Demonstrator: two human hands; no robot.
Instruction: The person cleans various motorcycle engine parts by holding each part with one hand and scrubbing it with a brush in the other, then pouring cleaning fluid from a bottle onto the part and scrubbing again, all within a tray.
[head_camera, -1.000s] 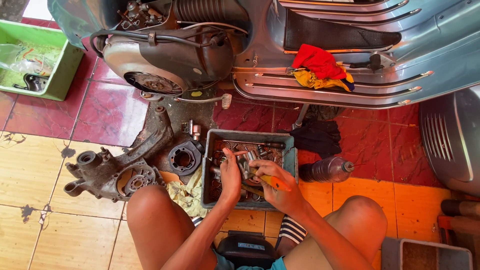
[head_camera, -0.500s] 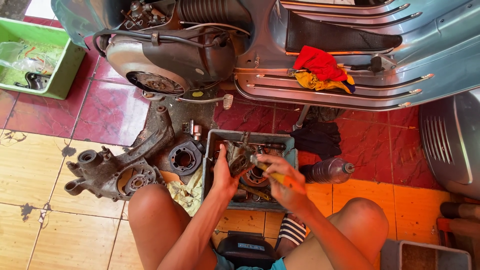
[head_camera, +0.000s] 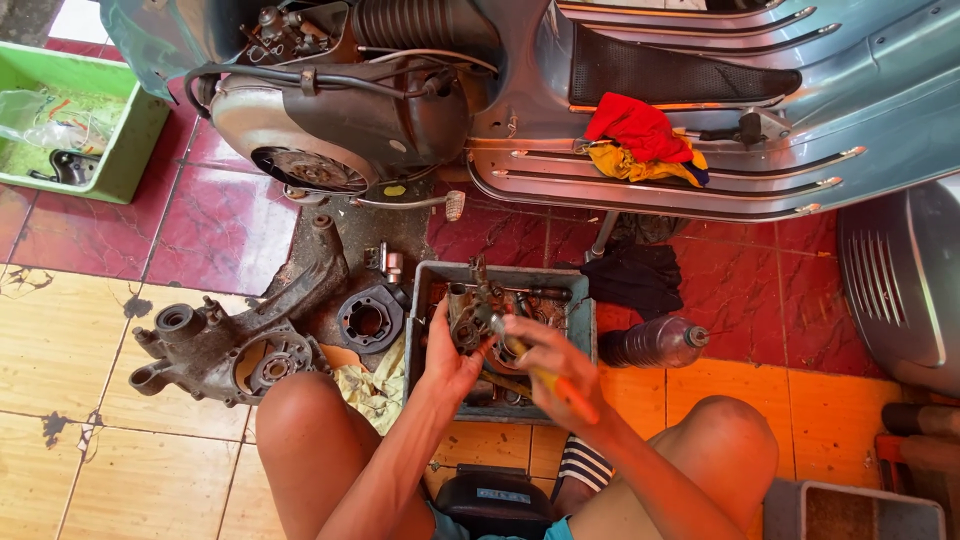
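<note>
Both hands work above the grey tray (head_camera: 585, 335): left hand (head_camera: 447, 352) grips a greasy metal part (head_camera: 470, 315), right hand (head_camera: 550, 365) an orange-handled screwdriver (head_camera: 555, 385).

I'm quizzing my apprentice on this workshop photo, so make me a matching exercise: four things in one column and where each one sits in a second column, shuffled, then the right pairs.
Things:
1. red and yellow rags
2. dark plastic bottle
3. engine casing
4. green tray

Places:
A. on the tiles left of the grey crate
B. top left corner, on the floor
C. on the scooter's footboard
D. lying on the floor right of the grey crate

Pairs: 1-C, 2-D, 3-A, 4-B
</note>
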